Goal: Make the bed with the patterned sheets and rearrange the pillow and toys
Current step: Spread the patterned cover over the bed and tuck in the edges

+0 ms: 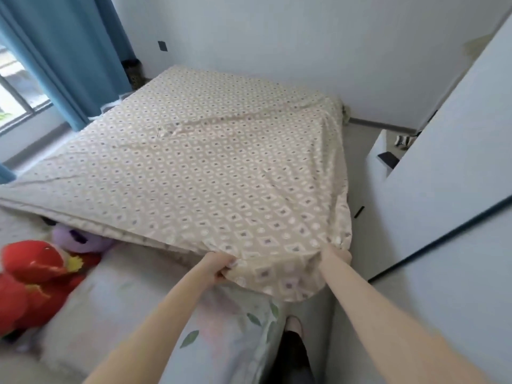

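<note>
Both hands, left [219,266] and right [336,254], pinch the sheet [221,167] at the bed's near corner so I can spread it flat, toys [38,275] half-covered.

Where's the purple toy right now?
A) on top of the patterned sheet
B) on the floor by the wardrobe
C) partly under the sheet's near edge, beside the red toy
C: the purple toy peeks out from under the edge of the patterned sheet, next to the red toy.
</note>
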A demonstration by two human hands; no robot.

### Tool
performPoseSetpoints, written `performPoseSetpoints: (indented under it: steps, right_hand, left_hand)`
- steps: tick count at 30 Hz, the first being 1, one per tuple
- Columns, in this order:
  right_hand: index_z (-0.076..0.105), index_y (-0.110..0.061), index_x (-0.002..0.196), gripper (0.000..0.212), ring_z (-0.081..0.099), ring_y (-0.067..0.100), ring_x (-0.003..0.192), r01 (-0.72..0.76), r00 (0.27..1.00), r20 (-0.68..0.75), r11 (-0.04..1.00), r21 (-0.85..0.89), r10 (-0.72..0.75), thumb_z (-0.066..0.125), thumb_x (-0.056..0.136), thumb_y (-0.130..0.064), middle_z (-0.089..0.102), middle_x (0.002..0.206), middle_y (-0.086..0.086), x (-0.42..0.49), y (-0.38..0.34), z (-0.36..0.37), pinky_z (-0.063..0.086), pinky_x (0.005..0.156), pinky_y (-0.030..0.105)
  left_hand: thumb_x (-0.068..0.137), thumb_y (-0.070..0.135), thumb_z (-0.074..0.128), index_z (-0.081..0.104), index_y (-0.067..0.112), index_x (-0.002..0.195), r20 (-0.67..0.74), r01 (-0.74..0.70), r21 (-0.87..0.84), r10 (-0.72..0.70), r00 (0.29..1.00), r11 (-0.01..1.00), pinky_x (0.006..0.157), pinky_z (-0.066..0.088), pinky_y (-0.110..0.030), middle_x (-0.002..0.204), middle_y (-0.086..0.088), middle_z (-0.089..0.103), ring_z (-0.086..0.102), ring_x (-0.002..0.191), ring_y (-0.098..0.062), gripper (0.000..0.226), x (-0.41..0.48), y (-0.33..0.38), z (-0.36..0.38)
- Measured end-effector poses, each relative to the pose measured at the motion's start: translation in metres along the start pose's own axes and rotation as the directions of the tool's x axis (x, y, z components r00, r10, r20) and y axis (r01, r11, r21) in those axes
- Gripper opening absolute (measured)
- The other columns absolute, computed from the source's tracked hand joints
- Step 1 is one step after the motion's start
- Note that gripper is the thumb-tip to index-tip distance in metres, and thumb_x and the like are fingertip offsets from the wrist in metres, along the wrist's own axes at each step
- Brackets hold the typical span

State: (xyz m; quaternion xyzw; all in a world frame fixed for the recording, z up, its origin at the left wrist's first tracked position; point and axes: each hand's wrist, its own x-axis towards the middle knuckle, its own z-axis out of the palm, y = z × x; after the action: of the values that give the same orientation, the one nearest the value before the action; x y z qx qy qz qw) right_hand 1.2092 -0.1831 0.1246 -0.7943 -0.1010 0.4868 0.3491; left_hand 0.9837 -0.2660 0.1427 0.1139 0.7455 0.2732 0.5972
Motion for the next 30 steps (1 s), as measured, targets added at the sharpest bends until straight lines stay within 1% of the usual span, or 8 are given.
performPoseSetpoints:
  steps: [6, 10, 13, 17, 21, 23, 26, 30]
  right_hand:
    - [0.044, -0.005, 0.137, 0.051, 0.06, 0.036, 0.105, -0.053, 0.999, -0.013, 0.993, -0.106, 0.052, 0.059, 0.09, -0.02, 0.059, 0.125, 0.017, 0.034, 0.035, -0.001, 0.048, 0.081, 0.038]
    - [0.046, -0.003, 0.132, 0.052, 0.058, 0.031, 0.086, -0.123, 0.992, -0.001, 0.974, -0.192, 0.125, 0.065, 0.086, -0.021, 0.06, 0.117, 0.016, 0.062, 0.059, -0.003, 0.044, 0.068, 0.033]
    - [0.05, 0.001, 0.125, 0.042, 0.054, 0.027, 0.081, -0.171, 0.985, -0.007, 0.954, -0.246, 0.174, 0.061, 0.089, -0.017, 0.061, 0.108, 0.015, 0.087, 0.079, -0.007, 0.041, 0.066, 0.032]
    - [0.05, 0.002, 0.123, 0.043, 0.052, 0.026, 0.083, -0.182, 0.98, 0.013, 0.924, -0.336, 0.198, 0.056, 0.094, -0.028, 0.057, 0.102, 0.014, 0.111, 0.1, -0.01, 0.038, 0.055, 0.03]
    - [0.051, 0.001, 0.12, 0.044, 0.051, 0.025, 0.079, -0.22, 0.972, -0.008, 0.899, -0.378, 0.235, 0.061, 0.091, -0.032, 0.057, 0.094, 0.012, 0.138, 0.119, -0.009, 0.04, 0.068, 0.031]
    - [0.051, -0.003, 0.11, 0.045, 0.049, 0.022, 0.067, -0.25, 0.965, -0.019, 0.888, -0.386, 0.263, 0.062, 0.088, -0.04, 0.05, 0.079, 0.008, 0.15, 0.133, -0.009, 0.039, 0.066, 0.031]
    - [0.045, -0.007, 0.1, 0.052, 0.045, 0.021, 0.06, -0.293, 0.953, -0.038, 0.877, -0.381, 0.302, 0.062, 0.084, -0.052, 0.048, 0.073, 0.007, 0.169, 0.155, -0.005, 0.039, 0.064, 0.032]
    - [0.05, -0.002, 0.111, 0.038, 0.046, 0.022, 0.061, -0.351, 0.933, -0.063, 0.856, -0.38, 0.354, 0.062, 0.088, -0.029, 0.049, 0.074, 0.009, 0.199, 0.182, 0.0, 0.041, 0.067, 0.032]
  left_hand:
    - [0.091, -0.002, 0.045, 0.043, 0.007, 0.073, -0.036, 0.094, 0.067, -0.092, 0.995, 0.993, 0.031, 0.038, -0.015, 0.061, -0.008, 0.045, 0.045, 0.052, -0.018, 0.021, 0.029, -0.032, 0.014]
    - [0.088, -0.002, 0.046, 0.049, 0.006, 0.079, -0.045, 0.152, 0.078, -0.149, 0.988, 0.985, 0.045, 0.048, -0.024, 0.066, -0.009, 0.052, 0.053, 0.057, -0.02, 0.012, 0.058, -0.055, 0.023]
    - [0.086, -0.003, 0.047, 0.05, 0.007, 0.081, -0.06, 0.187, 0.048, -0.184, 0.981, 0.981, 0.055, 0.05, -0.029, 0.069, -0.01, 0.053, 0.054, 0.061, -0.02, 0.012, 0.079, -0.074, 0.032]
    - [0.087, -0.002, 0.047, 0.048, 0.01, 0.075, -0.127, 0.228, 0.053, -0.22, 0.967, 0.972, 0.05, 0.048, -0.027, 0.068, -0.009, 0.05, 0.051, 0.061, -0.017, 0.016, 0.099, -0.094, 0.045]
    - [0.087, -0.002, 0.046, 0.047, 0.008, 0.073, -0.158, 0.259, 0.017, -0.253, 0.954, 0.966, 0.052, 0.048, -0.03, 0.068, -0.01, 0.049, 0.05, 0.061, -0.019, 0.018, 0.122, -0.113, 0.055]
    - [0.086, -0.002, 0.047, 0.049, 0.008, 0.074, -0.169, 0.279, 0.006, -0.274, 0.947, 0.96, 0.05, 0.048, -0.029, 0.069, -0.01, 0.05, 0.051, 0.061, -0.019, 0.015, 0.132, -0.123, 0.058]
    - [0.086, -0.001, 0.051, 0.051, 0.006, 0.078, -0.192, 0.314, -0.028, -0.313, 0.93, 0.949, 0.052, 0.049, -0.03, 0.074, -0.011, 0.052, 0.053, 0.064, -0.019, 0.01, 0.147, -0.142, 0.059]
    - [0.087, 0.001, 0.053, 0.05, 0.006, 0.074, -0.218, 0.334, -0.043, -0.335, 0.917, 0.942, 0.053, 0.049, -0.03, 0.074, -0.011, 0.052, 0.053, 0.065, -0.019, 0.014, 0.17, -0.162, 0.064]
